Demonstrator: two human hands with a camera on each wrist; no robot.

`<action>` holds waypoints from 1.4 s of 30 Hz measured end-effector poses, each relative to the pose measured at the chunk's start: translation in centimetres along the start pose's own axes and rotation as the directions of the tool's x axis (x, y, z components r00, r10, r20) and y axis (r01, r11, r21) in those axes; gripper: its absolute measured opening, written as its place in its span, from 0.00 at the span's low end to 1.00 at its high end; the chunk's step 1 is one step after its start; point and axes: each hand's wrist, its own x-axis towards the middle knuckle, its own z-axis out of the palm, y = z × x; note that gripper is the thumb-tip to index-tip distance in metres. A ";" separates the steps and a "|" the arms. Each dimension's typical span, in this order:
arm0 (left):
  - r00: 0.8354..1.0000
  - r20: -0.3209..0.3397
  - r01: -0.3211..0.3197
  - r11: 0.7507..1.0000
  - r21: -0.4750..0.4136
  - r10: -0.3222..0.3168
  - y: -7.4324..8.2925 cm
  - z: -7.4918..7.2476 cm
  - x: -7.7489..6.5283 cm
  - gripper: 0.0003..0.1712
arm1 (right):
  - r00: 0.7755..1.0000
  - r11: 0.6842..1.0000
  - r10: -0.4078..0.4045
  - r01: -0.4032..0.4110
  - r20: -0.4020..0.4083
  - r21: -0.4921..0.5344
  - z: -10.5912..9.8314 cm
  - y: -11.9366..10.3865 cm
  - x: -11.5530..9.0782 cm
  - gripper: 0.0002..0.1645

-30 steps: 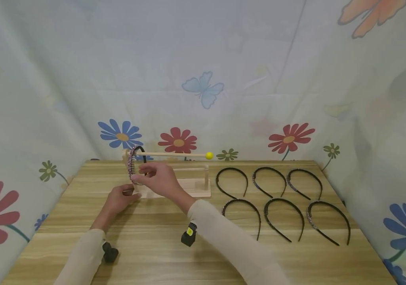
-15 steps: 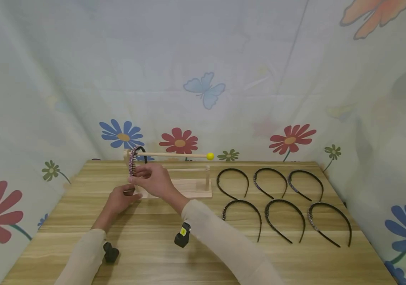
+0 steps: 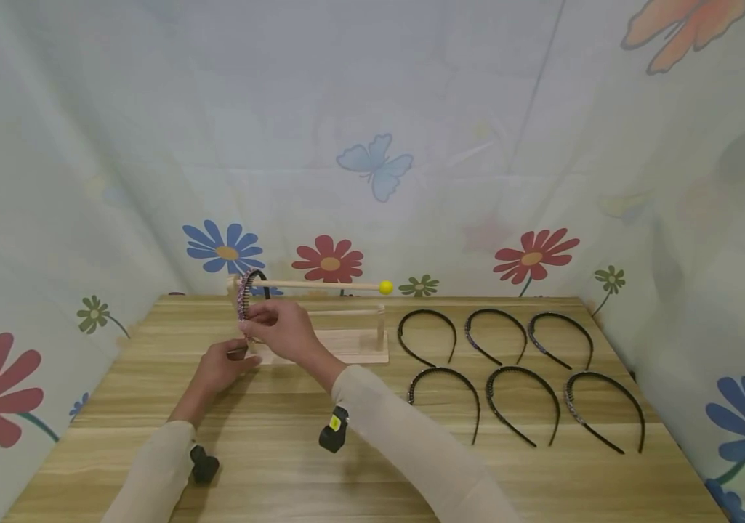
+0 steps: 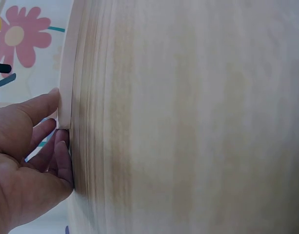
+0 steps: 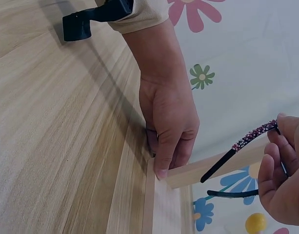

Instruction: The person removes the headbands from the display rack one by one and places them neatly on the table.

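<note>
My right hand (image 3: pixel 287 330) pinches a black headband (image 3: pixel 243 296), whose front is covered with pinkish beads and whose inside carries comb teeth. The headband hangs over the upper rod (image 3: pixel 320 285) of a wooden stand (image 3: pixel 355 347), close to the upright at its left end. In the right wrist view, its two black ends point away from the fingers of the right hand (image 5: pixel 290 180). Low at the stand's left end, my left hand (image 3: pixel 222 363) grips the base. In the left wrist view, the left thumb (image 4: pixel 47 105) lies along the base's edge (image 4: pixel 67 73).
Several black headbands (image 3: pixel 522 403) lie in two rows on the right of the wooden table (image 3: pixel 267 465). A yellow ball (image 3: pixel 386 288) caps the rod's right end. A lower rod (image 3: pixel 346 312) runs beneath it. Behind hangs a flowered cloth (image 3: pixel 450 203).
My right hand has shifted slightly left, its fingers settling on the beaded side of the headband. The headband stays at the rod's left end, and my left hand keeps its place.
</note>
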 end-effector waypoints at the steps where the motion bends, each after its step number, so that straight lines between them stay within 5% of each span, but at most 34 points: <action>1: 1.000 0.002 0.000 1.000 0.000 0.000 0.0 0.0 0.0 0.33 | 1.000 1.000 -0.005 0.005 -0.002 -0.009 -0.1 0.0 0.0 0.15; 17: 1.000 -0.007 0.002 1.000 -0.017 -0.002 0.1 0.2 0.0 0.32 | 0.991 0.990 -0.129 0.127 -0.019 -0.063 -2.6 0.4 -0.1 0.12; 42: 0.999 0.005 0.034 0.999 -0.017 -0.034 0.6 0.3 -0.3 0.34 | 0.991 0.987 -0.119 0.112 -0.057 -0.117 -7.1 0.9 -1.9 0.14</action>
